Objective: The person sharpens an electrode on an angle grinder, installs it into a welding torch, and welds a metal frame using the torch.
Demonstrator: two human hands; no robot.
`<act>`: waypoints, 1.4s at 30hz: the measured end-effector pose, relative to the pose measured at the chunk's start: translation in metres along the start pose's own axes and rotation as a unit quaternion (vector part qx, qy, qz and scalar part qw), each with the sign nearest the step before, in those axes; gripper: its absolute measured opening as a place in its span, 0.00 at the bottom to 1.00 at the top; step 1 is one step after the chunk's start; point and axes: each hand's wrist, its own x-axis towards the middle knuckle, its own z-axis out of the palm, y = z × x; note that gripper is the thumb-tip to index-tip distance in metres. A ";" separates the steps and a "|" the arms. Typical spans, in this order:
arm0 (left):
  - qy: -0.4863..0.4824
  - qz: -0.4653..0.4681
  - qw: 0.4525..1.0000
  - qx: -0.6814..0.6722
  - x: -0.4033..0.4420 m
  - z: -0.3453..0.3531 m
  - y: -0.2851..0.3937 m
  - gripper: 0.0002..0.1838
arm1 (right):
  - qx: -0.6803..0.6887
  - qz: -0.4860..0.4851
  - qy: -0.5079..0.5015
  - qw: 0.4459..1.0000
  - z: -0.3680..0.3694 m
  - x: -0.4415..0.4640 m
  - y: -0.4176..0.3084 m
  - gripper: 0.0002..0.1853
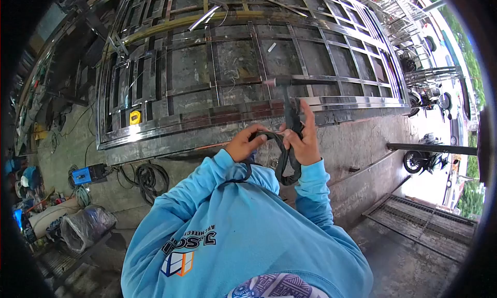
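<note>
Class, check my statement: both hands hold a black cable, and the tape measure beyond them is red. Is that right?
Not quite: the tape measure is yellow, not red, as the head view shows. The left hand and right hand do hold the black cable.

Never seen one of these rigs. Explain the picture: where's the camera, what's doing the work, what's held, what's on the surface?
No machine here: a person works with two bare hands. The single picture comes from a camera on their head, looking forward and down, so their blue shirt fills the bottom.

The right hand holds a dark T-shaped tool, possibly a welding torch; its head is blurred. The left hand pinches a black cable-like strip, which hangs in a loop between the hands.

Ahead lies a large metal frame with many crossbars. A yellow tape measure sits near its left corner, on the side closest to the person.
</note>
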 end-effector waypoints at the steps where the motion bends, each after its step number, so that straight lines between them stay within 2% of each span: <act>1: -0.009 -0.003 1.000 0.001 -0.003 -0.007 -0.005 0.15 | 0.015 -0.008 0.002 1.000 0.000 0.001 -0.001 0.42; 3: -0.026 -0.007 1.000 0.006 -0.008 -0.016 -0.009 0.15 | 0.016 -0.002 0.001 1.000 0.000 0.001 -0.003 0.43; 5: 0.003 -0.032 0.999 -0.029 -0.014 -0.015 -0.001 0.14 | 0.000 0.010 -0.016 1.000 -0.003 0.001 -0.007 0.42; 7: 0.035 -0.072 0.997 -0.013 -0.016 -0.025 0.004 0.16 | -0.119 -0.039 0.015 0.992 -0.006 0.002 0.000 0.41; 10: 0.161 -0.071 0.963 -0.203 -0.017 -0.038 -0.008 0.25 | -0.211 -0.088 0.106 0.968 -0.009 0.004 0.000 0.40; 13: 0.227 -0.200 0.885 -0.353 -0.034 -0.042 0.023 0.26 | -0.252 -0.147 0.219 0.931 -0.018 0.007 -0.005 0.41; 14: 0.229 -0.212 0.884 -0.347 -0.036 -0.046 0.018 0.22 | -0.193 -0.156 0.241 0.938 -0.019 0.007 -0.012 0.41; 15: 0.218 -0.208 0.903 -0.305 -0.039 -0.048 0.015 0.21 | -0.134 -0.164 0.263 0.941 -0.020 0.006 -0.020 0.42; 17: 0.193 -0.201 0.935 -0.217 -0.046 -0.050 0.013 0.19 | -0.129 -0.200 0.300 0.924 -0.027 0.009 -0.034 0.43; 18: 0.203 -0.218 0.928 -0.223 -0.049 -0.046 0.024 0.17 | -0.127 -0.218 0.318 0.914 -0.031 0.010 -0.040 0.43; 21: 0.239 -0.212 0.930 -0.182 -0.057 -0.047 0.002 0.16 | -0.147 -0.231 0.338 0.900 -0.041 0.007 -0.051 0.43; 24: 0.288 -0.112 0.949 0.057 -0.055 -0.033 -0.007 0.19 | -0.219 -0.232 0.403 0.858 -0.044 0.001 -0.045 0.43; 27: 0.256 -0.085 0.894 0.357 -0.050 -0.011 0.024 0.20 | -0.298 -0.270 0.435 0.806 -0.035 0.000 -0.036 0.43; 29: 0.254 -0.058 0.860 0.438 -0.046 -0.002 0.016 0.18 | -0.356 -0.302 0.435 0.770 -0.019 0.000 -0.031 0.43; 32: 0.217 -0.032 0.836 0.503 -0.041 0.008 0.028 0.17 | -0.443 -0.302 0.361 0.763 -0.012 -0.002 -0.009 0.44; 34: 0.201 -0.031 0.836 0.510 -0.040 0.011 0.033 0.17 | -0.376 -0.267 0.327 0.825 0.003 -0.003 -0.014 0.43; 36: 0.195 -0.038 0.845 0.497 -0.041 0.012 0.032 0.17 | -0.177 -0.191 0.291 0.921 0.015 -0.007 -0.028 0.40; 37: 0.192 -0.042 0.849 0.490 -0.043 0.012 0.032 0.17 | -0.049 -0.140 0.235 0.961 0.007 -0.009 -0.025 0.37; 38: 0.197 -0.039 0.851 0.485 -0.044 0.012 0.032 0.18 | 0.081 -0.086 0.173 0.978 -0.009 -0.011 -0.020 0.35; 39: 0.201 -0.036 0.853 0.480 -0.046 0.012 0.031 0.18 | 0.209 -0.032 0.108 0.972 -0.018 -0.012 -0.020 0.33; 40: 0.205 -0.032 0.855 0.475 -0.048 0.012 0.031 0.18 | 0.252 0.000 0.076 0.965 -0.023 -0.014 -0.022 0.29; 42: 0.196 -0.025 0.866 0.460 -0.049 0.010 0.029 0.21 | 0.313 0.023 0.059 0.948 -0.027 -0.016 -0.020 0.29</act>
